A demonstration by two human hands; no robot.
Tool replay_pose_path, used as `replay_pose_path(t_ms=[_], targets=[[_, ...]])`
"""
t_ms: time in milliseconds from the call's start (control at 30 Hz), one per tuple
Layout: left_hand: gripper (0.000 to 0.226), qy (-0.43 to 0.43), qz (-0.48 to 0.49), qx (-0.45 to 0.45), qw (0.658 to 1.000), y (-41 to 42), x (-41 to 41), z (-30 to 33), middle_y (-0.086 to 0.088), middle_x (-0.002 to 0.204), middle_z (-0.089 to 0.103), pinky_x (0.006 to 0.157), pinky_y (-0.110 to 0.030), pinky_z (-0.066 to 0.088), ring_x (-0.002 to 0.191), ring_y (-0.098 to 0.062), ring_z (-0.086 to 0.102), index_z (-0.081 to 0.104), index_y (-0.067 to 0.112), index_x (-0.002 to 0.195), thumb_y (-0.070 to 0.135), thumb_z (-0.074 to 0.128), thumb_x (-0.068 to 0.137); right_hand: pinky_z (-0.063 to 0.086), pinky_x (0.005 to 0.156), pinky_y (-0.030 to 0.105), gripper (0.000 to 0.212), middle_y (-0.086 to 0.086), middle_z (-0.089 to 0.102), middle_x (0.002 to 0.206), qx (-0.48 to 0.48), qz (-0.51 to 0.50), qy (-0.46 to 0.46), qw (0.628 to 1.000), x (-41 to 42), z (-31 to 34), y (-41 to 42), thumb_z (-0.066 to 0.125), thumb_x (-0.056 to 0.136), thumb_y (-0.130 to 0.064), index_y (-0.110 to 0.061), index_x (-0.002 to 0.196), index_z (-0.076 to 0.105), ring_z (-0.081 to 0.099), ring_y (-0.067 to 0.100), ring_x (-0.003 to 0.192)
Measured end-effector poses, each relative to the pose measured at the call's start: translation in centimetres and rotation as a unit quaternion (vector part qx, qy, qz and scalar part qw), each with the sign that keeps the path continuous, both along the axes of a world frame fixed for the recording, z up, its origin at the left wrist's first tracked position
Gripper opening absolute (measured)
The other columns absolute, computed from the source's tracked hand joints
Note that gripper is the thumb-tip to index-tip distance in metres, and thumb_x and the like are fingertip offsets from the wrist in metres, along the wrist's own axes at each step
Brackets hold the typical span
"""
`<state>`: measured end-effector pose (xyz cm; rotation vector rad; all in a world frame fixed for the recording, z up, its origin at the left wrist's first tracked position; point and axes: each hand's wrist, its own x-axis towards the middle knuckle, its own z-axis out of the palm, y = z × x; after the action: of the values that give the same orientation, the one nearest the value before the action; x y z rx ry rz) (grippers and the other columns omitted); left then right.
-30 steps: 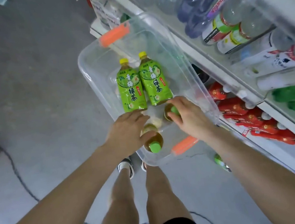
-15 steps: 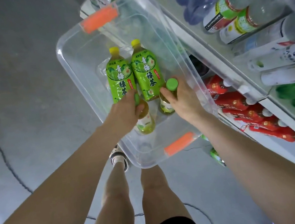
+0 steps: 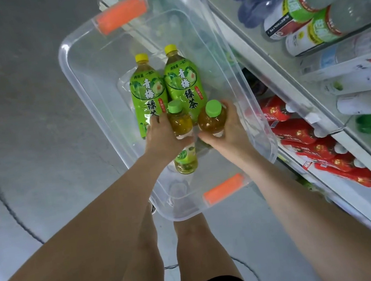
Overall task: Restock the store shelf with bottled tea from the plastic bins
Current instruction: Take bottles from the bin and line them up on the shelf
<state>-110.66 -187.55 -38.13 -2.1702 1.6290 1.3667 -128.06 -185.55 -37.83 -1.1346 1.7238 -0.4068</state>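
A clear plastic bin (image 3: 93, 101) with orange handles sits on the floor beside the shelf. Two large green-labelled tea bottles with yellow caps lie side by side in it, the left one (image 3: 147, 93) and the right one (image 3: 183, 83). My left hand (image 3: 165, 138) grips a small green-capped tea bottle (image 3: 180, 126) around its middle, upright above the bin. My right hand (image 3: 228, 132) holds a second small tea bottle (image 3: 212, 119) with its green cap towards the camera. The two small bottles are close together, lifted above the bin floor.
The store shelf (image 3: 278, 79) runs along the right, with water and drink bottles (image 3: 303, 4) on the upper level and red packets (image 3: 311, 146) below. Grey floor lies to the left with a black cable (image 3: 5, 203). My legs stand below the bin.
Both hands closed on small tea bottles at the bin's near end, stood them upright and raised them; the view has moved closer over the bin.
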Motion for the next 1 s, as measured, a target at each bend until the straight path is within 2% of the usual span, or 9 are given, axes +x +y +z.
replay_pose_path(t_ms=[133,267,400,600,700,767,833,900,1000], targets=[[0.091,0.005,0.016,0.002,1.0,-0.7,0.2,0.4,-0.013,0.13,0.047,0.094,-0.04,0.042,0.118,-0.032,0.05,0.041,0.009,0.133,0.048,0.085,0.064,0.048,0.099,0.038,0.072,0.002,0.061,0.122,0.015,0.03,0.013,0.999,-0.9,-0.7,0.5,0.085,0.074,-0.022,-0.015,0.134,0.046,0.061,0.017,0.11],[0.086,0.039,0.011,-0.011,0.999,-0.2,0.5,1.9,-0.01,0.119,0.062,0.085,-0.038,0.047,0.109,-0.034,0.058,0.038,0.013,0.133,0.033,0.088,0.065,0.042,0.081,0.016,0.067,-0.008,0.062,0.113,0.033,0.034,0.005,0.999,-0.5,-0.7,-0.3,0.084,0.076,-0.022,-0.017,0.132,0.048,0.06,0.012,0.103],[0.081,0.034,0.052,-0.017,0.998,-0.5,1.6,4.2,-0.009,0.11,0.059,0.077,-0.035,0.045,0.103,-0.033,0.058,0.036,0.012,0.128,0.028,0.087,0.068,0.04,0.083,0.021,0.058,-0.008,0.061,0.11,0.055,0.026,-0.01,0.998,-0.4,-0.2,-0.8,0.082,0.078,-0.023,-0.019,0.125,0.048,0.06,0.015,0.102],[0.072,0.1,0.113,-0.136,0.979,-1.6,3.3,8.9,-0.005,0.114,0.061,0.078,-0.029,0.044,0.1,-0.023,0.059,0.049,0.016,0.123,0.031,0.087,0.064,0.056,0.088,0.035,0.054,-0.005,0.068,0.105,-0.001,-0.064,-0.052,0.997,0.1,4.1,-0.5,0.086,0.072,-0.028,-0.023,0.111,0.049,0.068,0.014,0.097],[0.073,0.144,0.141,-0.141,0.969,-2.0,4.2,12.1,0.003,0.115,0.063,0.079,-0.023,0.044,0.103,-0.015,0.06,0.048,0.021,0.127,0.034,0.086,0.066,0.056,0.09,0.038,0.063,0.002,0.07,0.109,-0.022,-0.092,-0.125,0.988,0.6,7.8,0.0,0.087,0.071,-0.023,-0.016,0.12,0.049,0.07,0.016,0.101],[0.081,0.18,0.164,-0.138,0.96,-1.9,4.9,14.6,0.004,0.114,0.064,0.083,-0.027,0.049,0.104,-0.014,0.062,0.044,0.018,0.127,0.042,0.084,0.061,0.054,0.095,0.037,0.068,0.0,0.07,0.114,-0.029,-0.1,-0.16,0.982,1.1,10.7,0.6,0.086,0.073,-0.02,-0.02,0.127,0.045,0.068,0.014,0.107],[0.091,0.213,0.17,-0.144,0.951,-1.7,5.5,17.1,0.004,0.114,0.064,0.09,-0.032,0.052,0.105,-0.014,0.064,0.041,0.016,0.127,0.049,0.081,0.053,0.051,0.1,0.041,0.069,-0.003,0.068,0.118,-0.054,-0.109,-0.153,0.981,1.6,13.6,1.4,0.088,0.069,-0.034,-0.03,0.124,0.045,0.066,0.014,0.112],[0.091,0.226,0.152,-0.156,0.949,-1.2,6.1,19.9,0.007,0.114,0.063,0.093,-0.032,0.051,0.105,-0.013,0.063,0.039,0.017,0.129,0.049,0.082,0.055,0.05,0.1,0.044,0.061,-0.005,0.068,0.116,-0.08,-0.118,-0.133,0.981,2.0,16.8,2.5,0.084,0.07,-0.048,-0.036,0.116,0.046,0.066,0.014,0.11],[0.09,0.25,0.122,-0.187,0.942,-0.6,6.7,24.0,0.011,0.11,0.066,0.097,-0.036,0.051,0.103,-0.01,0.065,0.041,0.024,0.132,0.05,0.086,0.058,0.051,0.099,0.042,0.043,-0.01,0.067,0.107,-0.107,-0.182,-0.154,0.965,2.4,21.1,4.3,0.076,0.082,-0.044,-0.032,0.113,0.049,0.066,0.008,0.1]])
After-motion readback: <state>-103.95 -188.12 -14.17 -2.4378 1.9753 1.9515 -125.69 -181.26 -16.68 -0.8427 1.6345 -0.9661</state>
